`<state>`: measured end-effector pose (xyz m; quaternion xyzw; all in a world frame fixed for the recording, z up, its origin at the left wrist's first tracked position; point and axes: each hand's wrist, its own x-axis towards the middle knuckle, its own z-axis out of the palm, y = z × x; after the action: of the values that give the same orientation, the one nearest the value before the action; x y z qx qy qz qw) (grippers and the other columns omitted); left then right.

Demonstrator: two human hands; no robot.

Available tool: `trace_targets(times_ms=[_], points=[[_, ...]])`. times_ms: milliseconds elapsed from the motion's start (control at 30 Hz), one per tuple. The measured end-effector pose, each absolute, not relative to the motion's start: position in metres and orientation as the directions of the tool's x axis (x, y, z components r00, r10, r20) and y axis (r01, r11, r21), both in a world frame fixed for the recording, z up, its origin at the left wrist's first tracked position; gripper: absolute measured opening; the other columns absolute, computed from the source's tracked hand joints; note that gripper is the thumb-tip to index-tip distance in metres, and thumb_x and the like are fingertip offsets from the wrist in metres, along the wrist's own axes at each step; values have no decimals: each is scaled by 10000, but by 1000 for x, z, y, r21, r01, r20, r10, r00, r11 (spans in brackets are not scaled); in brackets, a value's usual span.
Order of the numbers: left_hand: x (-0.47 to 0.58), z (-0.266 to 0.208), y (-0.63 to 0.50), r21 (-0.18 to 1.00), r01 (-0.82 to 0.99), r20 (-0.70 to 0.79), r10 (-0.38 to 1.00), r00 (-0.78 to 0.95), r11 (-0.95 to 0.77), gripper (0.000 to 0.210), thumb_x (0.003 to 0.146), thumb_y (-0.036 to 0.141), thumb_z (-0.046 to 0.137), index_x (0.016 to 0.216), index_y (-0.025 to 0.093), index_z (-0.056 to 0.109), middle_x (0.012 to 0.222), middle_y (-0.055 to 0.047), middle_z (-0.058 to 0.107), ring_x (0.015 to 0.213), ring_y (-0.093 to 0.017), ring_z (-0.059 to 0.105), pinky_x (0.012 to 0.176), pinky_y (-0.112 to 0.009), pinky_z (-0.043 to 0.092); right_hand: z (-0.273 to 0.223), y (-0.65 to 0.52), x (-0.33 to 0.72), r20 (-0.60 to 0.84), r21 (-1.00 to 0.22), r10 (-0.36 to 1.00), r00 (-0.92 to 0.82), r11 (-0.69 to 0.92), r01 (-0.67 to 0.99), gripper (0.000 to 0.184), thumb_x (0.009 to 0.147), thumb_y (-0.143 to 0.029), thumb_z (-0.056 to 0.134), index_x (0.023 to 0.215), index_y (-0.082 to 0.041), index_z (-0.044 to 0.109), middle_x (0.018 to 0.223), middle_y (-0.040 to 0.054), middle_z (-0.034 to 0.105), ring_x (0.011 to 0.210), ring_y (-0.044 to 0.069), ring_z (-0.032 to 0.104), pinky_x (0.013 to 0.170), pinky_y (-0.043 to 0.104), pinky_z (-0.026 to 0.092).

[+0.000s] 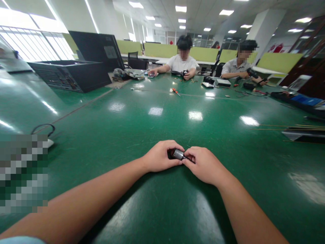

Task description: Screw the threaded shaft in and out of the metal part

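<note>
I see the left hand [162, 157] with its fingers curled around a smooth, silvery cylinder [178, 154], and the right hand [204, 165] pinching its thin dark end, over the near middle of a glossy green table [142, 125]. Far right, a black container [294, 104] holds blue items [308, 99]; far left, a boxy black case [73, 76] hides its contents from me.
</note>
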<state>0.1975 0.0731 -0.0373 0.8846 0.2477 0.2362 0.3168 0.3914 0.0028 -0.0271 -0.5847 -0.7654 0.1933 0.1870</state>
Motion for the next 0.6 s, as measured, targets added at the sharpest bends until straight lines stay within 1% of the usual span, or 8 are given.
trace_targets(times_ms=[100, 233, 600], points=[[198, -37, 73, 678, 287, 259, 586, 768, -677, 287, 776, 298, 750, 1041, 204, 689, 960, -38, 685, 892, -185, 629, 806, -293, 467, -27, 3, 392, 60, -517, 967, -249, 243, 821, 143, 882, -273, 591, 790, -196, 670, 772, 15, 612, 696, 138, 530, 614, 260, 324], [198, -37, 73, 679, 295, 256, 593, 764, -672, 286, 776, 301, 751, 1038, 203, 692, 950, -37, 687, 880, -184, 631, 790, -291, 467, -28, 3, 392, 66, -517, 966, -251, 248, 819, 133, 883, -268, 588, 811, -198, 675, 779, 15, 614, 704, 139, 533, 620, 259, 326], [198, -36, 73, 682, 294, 256, 595, 762, -670, 287, 771, 300, 755, 1036, 206, 696, 945, -38, 687, 882, -186, 631, 794, -292, 473, -28, 3, 391, 72, -513, 967, -246, 248, 822, 136, 879, -262, 591, 781, -195, 659, 773, 13, 612, 696, 139, 531, 611, 261, 320]])
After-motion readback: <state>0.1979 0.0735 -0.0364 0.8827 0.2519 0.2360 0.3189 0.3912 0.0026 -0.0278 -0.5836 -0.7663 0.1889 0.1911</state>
